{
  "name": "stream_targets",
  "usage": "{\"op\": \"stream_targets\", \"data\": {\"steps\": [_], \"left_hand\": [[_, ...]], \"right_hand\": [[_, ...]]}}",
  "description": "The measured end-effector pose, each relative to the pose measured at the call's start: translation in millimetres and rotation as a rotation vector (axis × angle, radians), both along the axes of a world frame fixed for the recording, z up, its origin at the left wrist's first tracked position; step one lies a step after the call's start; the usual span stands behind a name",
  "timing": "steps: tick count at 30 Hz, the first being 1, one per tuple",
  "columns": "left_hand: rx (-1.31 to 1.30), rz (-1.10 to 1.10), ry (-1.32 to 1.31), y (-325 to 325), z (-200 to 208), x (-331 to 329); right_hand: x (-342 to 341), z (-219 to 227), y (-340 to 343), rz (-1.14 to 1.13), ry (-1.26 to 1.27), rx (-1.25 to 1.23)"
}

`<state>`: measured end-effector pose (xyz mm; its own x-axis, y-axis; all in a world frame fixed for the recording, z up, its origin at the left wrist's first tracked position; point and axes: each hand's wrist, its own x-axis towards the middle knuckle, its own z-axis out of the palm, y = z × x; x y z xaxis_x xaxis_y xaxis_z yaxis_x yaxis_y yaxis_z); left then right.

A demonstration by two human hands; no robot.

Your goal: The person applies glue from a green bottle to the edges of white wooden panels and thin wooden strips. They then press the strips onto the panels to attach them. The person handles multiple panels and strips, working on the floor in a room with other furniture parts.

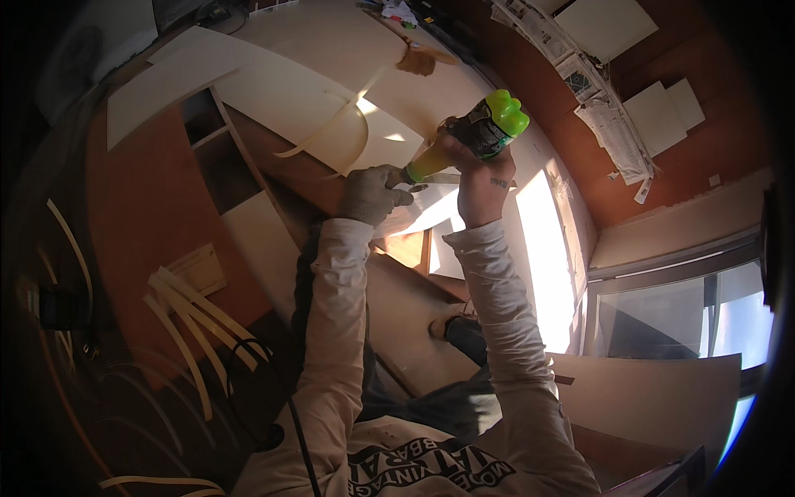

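Observation:
A plastic bottle (486,132) with a bright green base, a dark label and a yellowish neck part is held tilted, base up to the right and neck down to the left. My bare right hand (478,170) is wrapped around its body. My left hand (371,195), in a greyish work glove, is closed at the neck end. Its fingers cover the bottle's mouth, so the cap cannot be made out. Beyond my left hand, a curved pale edging strip (364,132) lies over light panels (277,112).
Several pale strips (195,319) lie on a reddish-brown board (157,215) at left, near a black cable (302,443). A brush (416,60) lies at the far side. Newspaper (609,137) and white panels (654,116) are at upper right. A window (679,311) stands at right.

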<state>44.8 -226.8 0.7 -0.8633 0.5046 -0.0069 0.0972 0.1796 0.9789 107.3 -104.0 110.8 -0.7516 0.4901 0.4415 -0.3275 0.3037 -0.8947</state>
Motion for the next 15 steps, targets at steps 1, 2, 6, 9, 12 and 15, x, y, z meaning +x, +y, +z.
{"op": "stream_targets", "data": {"steps": [1, 2, 6, 9, 12, 15], "left_hand": [[-0.022, -0.005, -0.004, -2, 2, 0], [-0.043, -0.009, -0.007, -5, 4, 0], [-0.051, 0.003, -0.086, -12, 8, 0], [-0.161, -0.024, 0.062, -7, 13, -1], [0.025, 0.036, 0.24, 0, -7, -1], [0.067, 0.017, -0.009, 5, -18, -4]], "right_hand": [[2, 7, -12, -0.002, -0.049, 0.037], [1, 4, -13, -0.003, -0.058, 0.061], [3, -5, 13, -0.101, -0.022, 0.061], [13, -19, 70, -0.264, -0.033, 0.141], [13, -22, 84, -0.365, -0.03, 0.152], [8, -18, 55, -0.162, 0.028, -0.004]]}}
